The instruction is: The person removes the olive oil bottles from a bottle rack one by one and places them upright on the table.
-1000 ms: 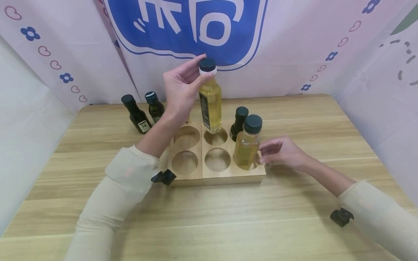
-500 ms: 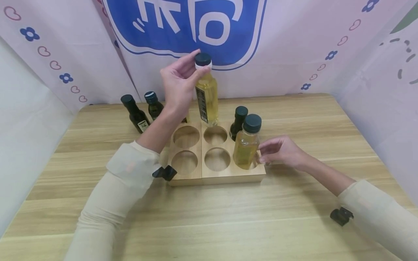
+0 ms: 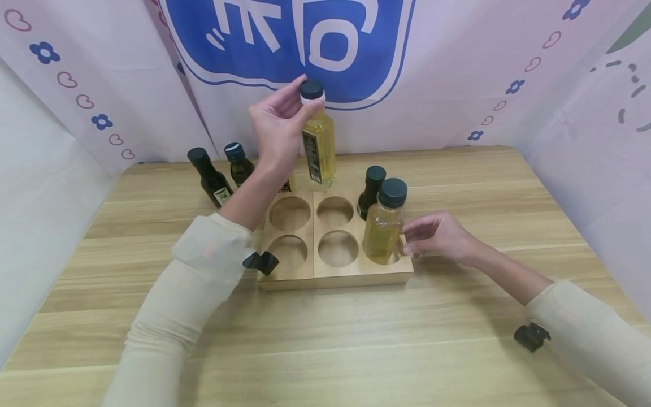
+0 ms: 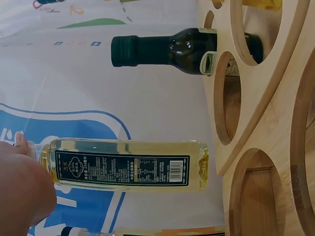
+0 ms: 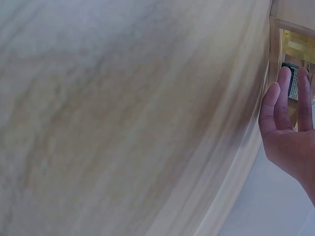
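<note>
My left hand [image 3: 278, 127] pinches the neck of a clear glass bottle of pale yellow oil [image 3: 319, 150], just below its dark cap. The bottle hangs upright over the back edge of a wooden bottle rack [image 3: 366, 278]. In the left wrist view, the oil bottle's dark label [image 4: 123, 168] faces the camera. At the rack's right end, my right hand [image 3: 441, 240] rests with gently bent fingers touching it. Beside that hand, a larger bottle of yellow oil [image 3: 382, 232] stands in the front right hole. A small dark bottle [image 3: 371, 192] stands in the hole behind it.
Two dark green bottles, one at the far left [image 3: 211, 178] and one beside it [image 3: 239, 164], stand behind the left forearm. Another yellow bottle [image 3: 288, 185] is mostly hidden by that arm. A printed cloth [image 3: 432, 85] hangs behind the wooden table [image 3: 356, 345].
My left hand has raised the oil bottle and moved it slightly left, away from above the back middle hole. The right hand has stayed at the rack's end.
</note>
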The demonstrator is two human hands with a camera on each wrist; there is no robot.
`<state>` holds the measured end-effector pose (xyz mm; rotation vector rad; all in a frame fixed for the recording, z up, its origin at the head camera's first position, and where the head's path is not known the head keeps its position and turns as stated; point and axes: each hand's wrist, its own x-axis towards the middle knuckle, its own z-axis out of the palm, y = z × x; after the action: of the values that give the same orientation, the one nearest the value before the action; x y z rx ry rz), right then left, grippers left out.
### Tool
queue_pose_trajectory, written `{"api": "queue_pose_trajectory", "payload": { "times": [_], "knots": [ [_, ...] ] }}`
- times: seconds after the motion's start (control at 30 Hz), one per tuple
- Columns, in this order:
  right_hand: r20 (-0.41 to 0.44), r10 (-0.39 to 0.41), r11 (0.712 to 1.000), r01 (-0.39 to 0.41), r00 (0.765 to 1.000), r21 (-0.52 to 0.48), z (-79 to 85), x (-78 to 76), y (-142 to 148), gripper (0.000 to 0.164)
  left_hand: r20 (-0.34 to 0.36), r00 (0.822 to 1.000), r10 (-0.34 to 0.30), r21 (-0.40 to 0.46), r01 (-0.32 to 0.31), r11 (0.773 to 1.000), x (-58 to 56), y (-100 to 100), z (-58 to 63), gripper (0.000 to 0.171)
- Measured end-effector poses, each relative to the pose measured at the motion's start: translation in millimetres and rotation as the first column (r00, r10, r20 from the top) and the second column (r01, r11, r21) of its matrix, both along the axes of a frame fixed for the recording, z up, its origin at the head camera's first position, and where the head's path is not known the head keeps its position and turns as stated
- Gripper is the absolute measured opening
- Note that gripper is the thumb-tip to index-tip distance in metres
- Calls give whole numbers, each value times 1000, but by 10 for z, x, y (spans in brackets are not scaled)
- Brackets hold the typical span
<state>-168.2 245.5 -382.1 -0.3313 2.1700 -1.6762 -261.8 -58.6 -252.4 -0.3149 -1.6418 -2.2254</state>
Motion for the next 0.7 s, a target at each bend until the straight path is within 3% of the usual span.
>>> {"api": "queue_pose_trajectory", "payload": {
  "times": [0.33, 0.7],
  "knots": [
    [-14, 6, 1000, -6, 1000, 5, -2, -9, 6, 34, 43, 999, 24, 0, -25, 1000, -107, 10, -95, 52],
    [-26, 8, 1000, -7, 1000, 21, -3, -14, 9, 38, 119, 992, 42, -67, -34, 997, -173, 33, -187, 51]
  ]
}}
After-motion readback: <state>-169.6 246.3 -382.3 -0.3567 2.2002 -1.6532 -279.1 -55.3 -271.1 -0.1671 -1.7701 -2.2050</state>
